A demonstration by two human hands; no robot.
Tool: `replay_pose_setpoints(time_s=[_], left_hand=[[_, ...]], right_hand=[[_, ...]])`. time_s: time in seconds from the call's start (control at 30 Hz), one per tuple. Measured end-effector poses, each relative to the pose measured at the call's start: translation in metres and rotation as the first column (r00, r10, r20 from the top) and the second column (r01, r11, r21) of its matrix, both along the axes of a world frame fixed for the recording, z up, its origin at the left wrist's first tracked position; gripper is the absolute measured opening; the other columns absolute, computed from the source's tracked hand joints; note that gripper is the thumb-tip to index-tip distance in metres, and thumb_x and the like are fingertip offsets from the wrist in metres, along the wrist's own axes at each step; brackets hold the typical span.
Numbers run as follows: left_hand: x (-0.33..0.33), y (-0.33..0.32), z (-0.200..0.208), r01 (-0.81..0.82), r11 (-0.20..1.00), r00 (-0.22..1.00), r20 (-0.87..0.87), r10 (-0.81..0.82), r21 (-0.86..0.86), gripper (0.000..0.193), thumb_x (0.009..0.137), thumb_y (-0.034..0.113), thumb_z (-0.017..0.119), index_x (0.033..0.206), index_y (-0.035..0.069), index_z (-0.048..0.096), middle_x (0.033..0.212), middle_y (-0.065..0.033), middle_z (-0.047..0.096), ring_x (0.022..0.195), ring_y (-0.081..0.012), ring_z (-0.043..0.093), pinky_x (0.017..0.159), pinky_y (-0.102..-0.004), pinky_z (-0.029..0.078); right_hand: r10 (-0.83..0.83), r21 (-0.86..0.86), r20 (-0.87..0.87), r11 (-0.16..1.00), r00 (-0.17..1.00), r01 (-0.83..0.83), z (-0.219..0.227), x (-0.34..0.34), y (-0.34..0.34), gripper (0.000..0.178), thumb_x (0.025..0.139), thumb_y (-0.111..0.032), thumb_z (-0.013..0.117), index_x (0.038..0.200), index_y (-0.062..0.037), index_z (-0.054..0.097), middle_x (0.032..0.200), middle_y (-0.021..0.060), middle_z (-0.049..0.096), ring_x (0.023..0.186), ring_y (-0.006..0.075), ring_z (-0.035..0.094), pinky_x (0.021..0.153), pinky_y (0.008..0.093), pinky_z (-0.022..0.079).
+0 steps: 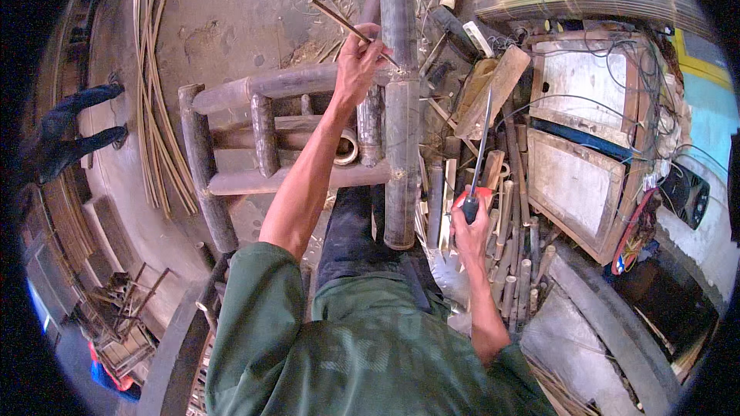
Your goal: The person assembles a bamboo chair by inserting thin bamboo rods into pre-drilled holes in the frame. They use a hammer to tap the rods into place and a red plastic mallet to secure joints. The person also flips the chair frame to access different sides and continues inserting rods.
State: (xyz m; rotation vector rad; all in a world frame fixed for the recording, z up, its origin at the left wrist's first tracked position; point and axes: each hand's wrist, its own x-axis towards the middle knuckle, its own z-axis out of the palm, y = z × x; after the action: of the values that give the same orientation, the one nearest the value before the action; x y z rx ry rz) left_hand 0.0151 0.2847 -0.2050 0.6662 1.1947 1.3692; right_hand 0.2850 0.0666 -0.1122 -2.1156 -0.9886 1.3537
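Left hand reaches forward, fingers pinched on a thin bamboo sliver, its lower tip set against the thick bamboo pole near a node; the sliver angles up and to the left, free end in the air. Judging by the angle, it is held like a peg or marker against the pole's side, but whether the tip actually enters a hole cannot be told.

Right hand is wrapped tight around the red-and-black handle of a long screwdriver, shaft pointing up and away, tip near a wooden block. It is held off to the right of the pole, apart from the sliver (looks parked at the ready, not applied to anything).

The pole runs lengthwise away from the person, its near end over the dark trousers. It crosses a bamboo frame of horizontal rails and short uprights, seemingly resting on it, so the frame props it at working height.

Room: left of the frame is open concrete floor, with long split strips lying in a curve well apart. Right side is tight: short bamboo offcuts crowd just beside the right hand, wooden boxes and tangled wires beyond. Someone else's dark shoes stand at far left.
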Motion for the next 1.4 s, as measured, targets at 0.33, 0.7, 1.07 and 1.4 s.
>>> replay_pose_setpoints(time_s=[0.33,0.7,1.07,1.4], left_hand=[[0.01,-0.005,-0.032,-0.063,0.998,0.996,0.065,0.064,-0.012,0.028,0.095,0.01,0.053,0.122,0.006,0.049,0.088,-0.0048,0.059,0.083,-0.0136,0.061,0.075,-0.0306,0.053],[0.045,-0.014,-0.049,0.364,0.899,0.596,-0.803,-0.024,0.244,0.026,0.089,0.008,0.052,0.114,0.003,0.058,0.107,-0.021,0.062,0.098,-0.0385,0.061,0.082,-0.0436,0.05],[0.09,-0.005,0.025,-0.068,0.907,0.844,-0.461,0.274,0.415,0.032,0.08,0.03,0.072,0.094,0.002,0.065,0.082,-0.016,0.065,0.071,-0.0286,0.065,0.062,-0.0363,0.052],[0.107,0.014,0.012,-0.278,0.868,0.697,-0.535,0.477,0.411,0.043,0.089,0.035,0.061,0.06,0.004,0.054,0.058,-0.0172,0.054,0.054,-0.0355,0.057,0.049,-0.0436,0.043]], right_hand=[[0.067,-0.005,-0.052,0.998,0.996,-0.068,-0.004,0.009,0.017,0.057,0.083,-0.012,0.062,0.134,-0.001,0.04,0.078,0.0046,0.059,0.057,0.0116,0.054,0.05,0.027,0.046],[0.265,0.61,-0.011,0.766,0.964,-0.204,0.078,-0.041,0.091,0.064,0.08,-0.009,0.067,0.136,0.0014,0.038,0.083,0.0071,0.06,0.074,0.0128,0.059,0.07,0.0315,0.05],[0.133,0.698,0.432,0.577,0.892,-0.424,0.12,-0.032,0.139,0.014,0.085,-0.011,0.057,0.093,-0.002,0.051,0.064,0.0062,0.053,0.059,0.0185,0.053,0.063,0.0329,0.049],[0.325,0.386,0.603,0.68,0.728,-0.623,0.067,-0.048,0.129,0.032,0.081,-0.01,0.062,0.109,0.0021,0.053,0.083,0.0105,0.062,0.075,0.0202,0.057,0.073,0.0337,0.049]])
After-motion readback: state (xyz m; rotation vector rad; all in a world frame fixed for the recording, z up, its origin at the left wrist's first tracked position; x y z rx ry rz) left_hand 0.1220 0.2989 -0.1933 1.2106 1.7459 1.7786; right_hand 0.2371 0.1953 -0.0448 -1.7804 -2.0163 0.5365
